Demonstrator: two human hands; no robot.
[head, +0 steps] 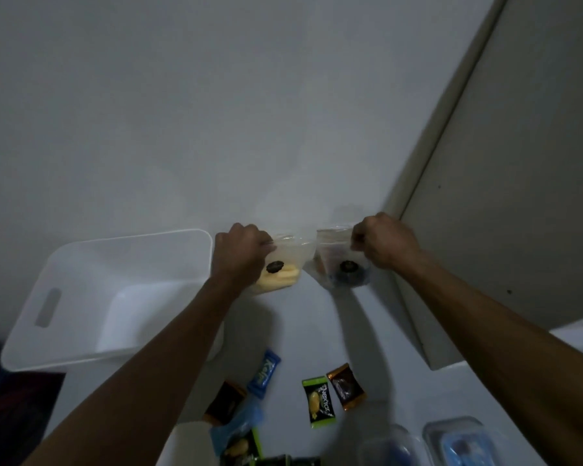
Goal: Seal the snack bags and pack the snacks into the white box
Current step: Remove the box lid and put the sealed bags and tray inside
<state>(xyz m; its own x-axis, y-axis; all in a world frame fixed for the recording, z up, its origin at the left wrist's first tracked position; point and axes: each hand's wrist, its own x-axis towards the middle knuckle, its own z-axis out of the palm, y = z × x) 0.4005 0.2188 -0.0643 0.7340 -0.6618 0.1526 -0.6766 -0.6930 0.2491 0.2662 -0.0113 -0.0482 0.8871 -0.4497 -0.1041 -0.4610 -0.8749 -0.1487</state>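
Observation:
My left hand [241, 252] grips the top of a clear snack bag [285, 267] holding pale yellow snacks, lifted above the white table [293, 324]. My right hand [382, 245] pinches the top of a second clear bag [339, 264] with dark and orange snacks inside. Each bag bears a dark round sticker. The two bags hang side by side, close together. The white box [115, 294] with a handle slot stands at the left, tilted in view, with nothing visible inside.
Wrapped candies lie near me on the table: a blue one [264, 371], a green one [318, 402], a brown-orange one [346, 386], more at the bottom. Clear plastic containers [458, 438] sit bottom right. A wall rises behind, a door frame [428, 183] at right.

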